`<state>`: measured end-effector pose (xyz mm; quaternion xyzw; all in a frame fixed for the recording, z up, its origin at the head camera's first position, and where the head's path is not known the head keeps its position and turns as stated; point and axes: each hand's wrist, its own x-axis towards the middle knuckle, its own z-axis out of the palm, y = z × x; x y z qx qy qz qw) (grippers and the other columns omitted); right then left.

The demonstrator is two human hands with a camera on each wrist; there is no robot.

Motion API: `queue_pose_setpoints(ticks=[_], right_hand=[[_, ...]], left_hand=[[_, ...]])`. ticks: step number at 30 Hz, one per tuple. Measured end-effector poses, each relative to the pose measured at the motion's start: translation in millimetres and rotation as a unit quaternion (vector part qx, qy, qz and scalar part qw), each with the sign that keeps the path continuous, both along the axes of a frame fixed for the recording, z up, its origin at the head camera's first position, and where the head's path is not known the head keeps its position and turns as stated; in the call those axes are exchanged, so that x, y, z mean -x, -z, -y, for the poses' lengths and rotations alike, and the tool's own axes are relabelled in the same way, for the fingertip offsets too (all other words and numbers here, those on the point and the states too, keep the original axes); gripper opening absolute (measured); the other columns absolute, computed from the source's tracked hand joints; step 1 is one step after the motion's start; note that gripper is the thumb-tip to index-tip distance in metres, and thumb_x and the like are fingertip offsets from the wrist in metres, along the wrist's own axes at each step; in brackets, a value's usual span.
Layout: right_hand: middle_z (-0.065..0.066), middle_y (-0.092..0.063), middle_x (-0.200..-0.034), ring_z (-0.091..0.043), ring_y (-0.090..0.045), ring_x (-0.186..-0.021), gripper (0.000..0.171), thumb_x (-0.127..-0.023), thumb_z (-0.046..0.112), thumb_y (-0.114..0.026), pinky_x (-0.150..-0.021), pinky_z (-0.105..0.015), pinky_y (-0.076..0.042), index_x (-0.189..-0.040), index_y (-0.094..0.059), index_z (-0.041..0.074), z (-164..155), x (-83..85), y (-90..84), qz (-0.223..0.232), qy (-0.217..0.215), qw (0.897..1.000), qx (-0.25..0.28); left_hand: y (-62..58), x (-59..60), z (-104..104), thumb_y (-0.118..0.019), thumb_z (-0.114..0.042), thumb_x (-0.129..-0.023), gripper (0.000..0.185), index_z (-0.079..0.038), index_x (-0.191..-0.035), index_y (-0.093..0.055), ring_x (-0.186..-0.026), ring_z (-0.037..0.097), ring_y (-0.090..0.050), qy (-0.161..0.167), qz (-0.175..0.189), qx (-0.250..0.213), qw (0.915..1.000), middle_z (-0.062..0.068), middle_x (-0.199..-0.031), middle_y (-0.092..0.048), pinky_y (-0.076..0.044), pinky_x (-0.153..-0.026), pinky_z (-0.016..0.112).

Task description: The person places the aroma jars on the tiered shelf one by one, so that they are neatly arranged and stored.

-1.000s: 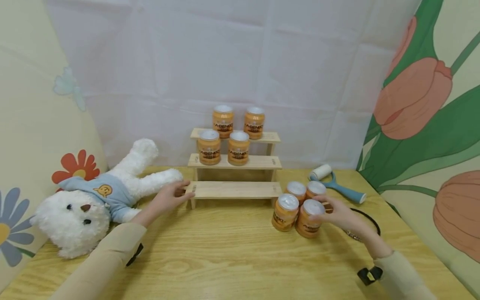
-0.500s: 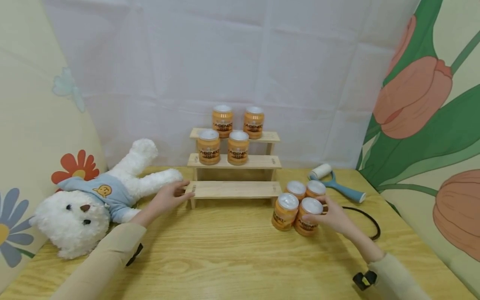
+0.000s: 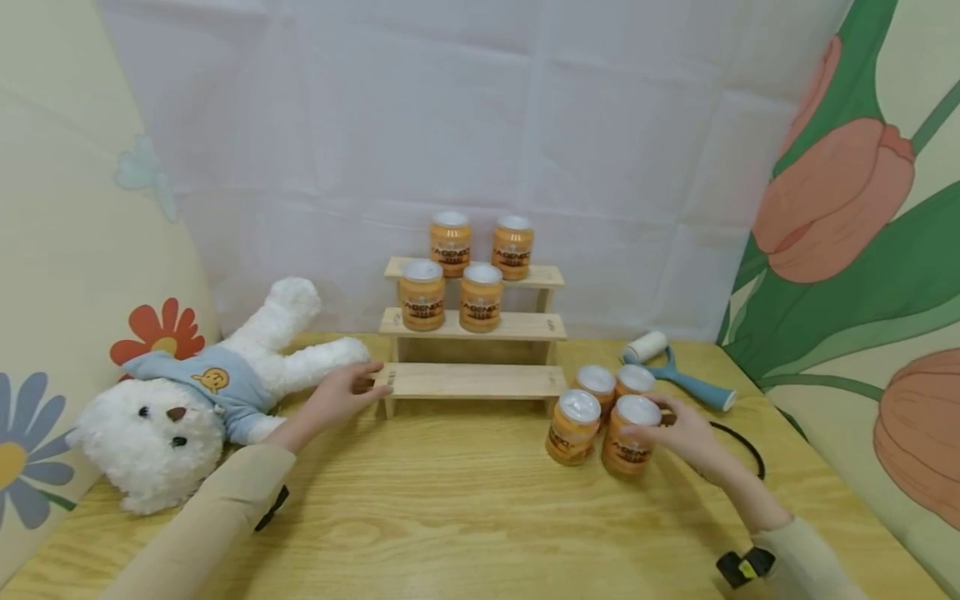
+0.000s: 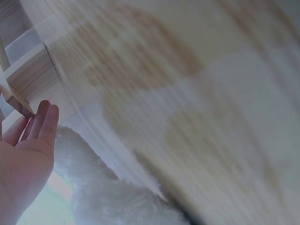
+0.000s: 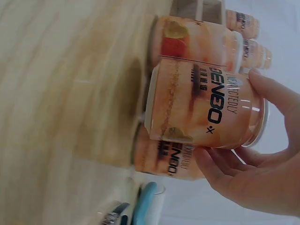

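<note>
In the head view my right hand point(image 3: 692, 435) grips an orange can point(image 3: 632, 437) with a silvery lid, thumb on one side and fingers on the other. The right wrist view shows the same can point(image 5: 201, 103) upright on its base end, close to its neighbours; whether it touches the table is unclear. Beside it stand three more orange cans, one front left point(image 3: 573, 427) and two behind. My left hand point(image 3: 341, 396) holds the left end of the stepped wooden rack's lowest shelf point(image 3: 472, 381), which bears no can. Two cans point(image 3: 480, 297) stand on each upper shelf.
A white plush bear point(image 3: 150, 442) in a blue top lies left of the rack. A blue-handled lint roller point(image 3: 697, 385) and a dark cord loop point(image 3: 746, 442) lie at right. A white cloth point(image 3: 420, 117) hangs behind the table.
The can in my right hand has shifted slightly to the right, opening a gap from the front left can. The left hand stays at the shelf's end.
</note>
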<state>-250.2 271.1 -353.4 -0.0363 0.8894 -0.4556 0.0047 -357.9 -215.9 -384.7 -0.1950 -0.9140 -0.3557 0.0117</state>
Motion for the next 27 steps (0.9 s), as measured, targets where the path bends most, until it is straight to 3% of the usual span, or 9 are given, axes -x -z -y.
queue_pose_setpoints(ticks=[7,18,27], right_hand=[[-0.022,-0.051,-0.128,-0.033,-0.054,-0.112,0.068,-0.086,0.032,-0.068,-0.086,-0.042,-0.053,-0.141,-0.038,0.004,-2.9,-4.4,-26.5,-0.028,-0.008,1.0,-0.002],[-0.018,-0.052,-0.125,-0.007,-0.055,-0.098,0.064,-0.09,0.033,-0.064,-0.081,-0.033,-0.051,-0.143,-0.038,0.009,-0.7,4.7,-50.9,-0.064,-0.015,0.998,0.007],[-0.016,-0.049,-0.133,-0.031,-0.05,-0.117,0.071,-0.087,0.04,-0.065,-0.094,-0.049,-0.046,-0.146,-0.034,0.014,16.9,21.4,-68.1,-0.075,-0.02,0.997,0.017]], left_hand=[[0.0,-0.4,1.4,-0.056,-0.043,-0.093,0.07,0.003,-0.142,-0.037,-0.12,0.044,-0.049,-0.002,0.0,0.004,1.0,0.028,-0.142,-0.038,-0.049,-0.094,0.05],[-0.8,-0.3,-0.4,-0.057,-0.038,-0.093,0.067,0.005,-0.14,-0.038,-0.118,0.044,-0.051,0.002,-0.003,-0.004,1.0,0.028,-0.14,-0.041,-0.048,-0.095,0.05],[-1.9,-1.9,-1.1,-0.058,-0.036,-0.093,0.065,0.006,-0.139,-0.04,-0.117,0.044,-0.052,0.003,-0.015,-0.005,0.9999,0.029,-0.139,-0.042,-0.049,-0.094,0.05]])
